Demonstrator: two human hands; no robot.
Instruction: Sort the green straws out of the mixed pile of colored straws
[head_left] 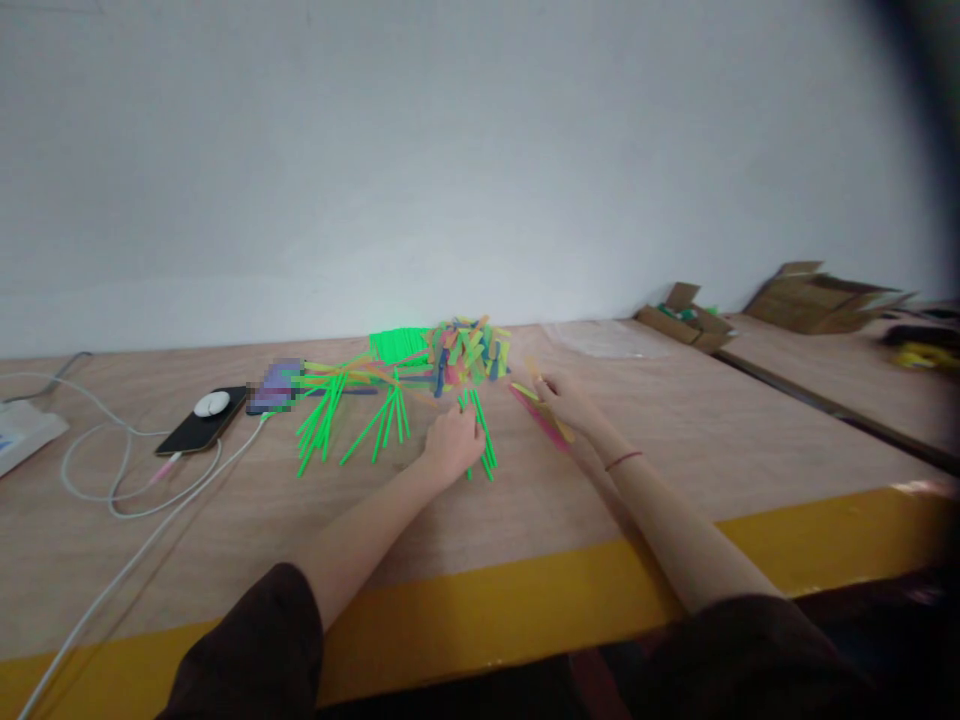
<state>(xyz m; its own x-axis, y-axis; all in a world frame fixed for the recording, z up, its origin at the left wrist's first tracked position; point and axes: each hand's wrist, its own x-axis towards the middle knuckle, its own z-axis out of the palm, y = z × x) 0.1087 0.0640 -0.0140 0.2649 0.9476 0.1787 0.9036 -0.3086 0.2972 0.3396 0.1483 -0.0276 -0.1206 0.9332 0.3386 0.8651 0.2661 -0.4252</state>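
Note:
Over the bench, my left hand (454, 445) is closed, its fingers curled down beside a few bright green thin sticks (486, 435). What it holds, if anything, is hidden. My right hand (566, 405) pinches a flat orange craft stick (533, 368), which pokes out beyond the fingertips. Just left of that hand, a pink craft stick (546, 422) and a yellow craft stick (524, 391) lie on the wood. A heap of mixed-colour craft sticks (469, 350) stands behind both hands. More green sticks (322, 420) fan out to the left.
A dense green bundle (397, 346) lies by the heap. At left are a black phone (191, 430) with a white round object (212, 404) on it, and white cables (161, 530). Cardboard boxes (686, 322) stand at right. Yellow tape (525, 610) edges the bench.

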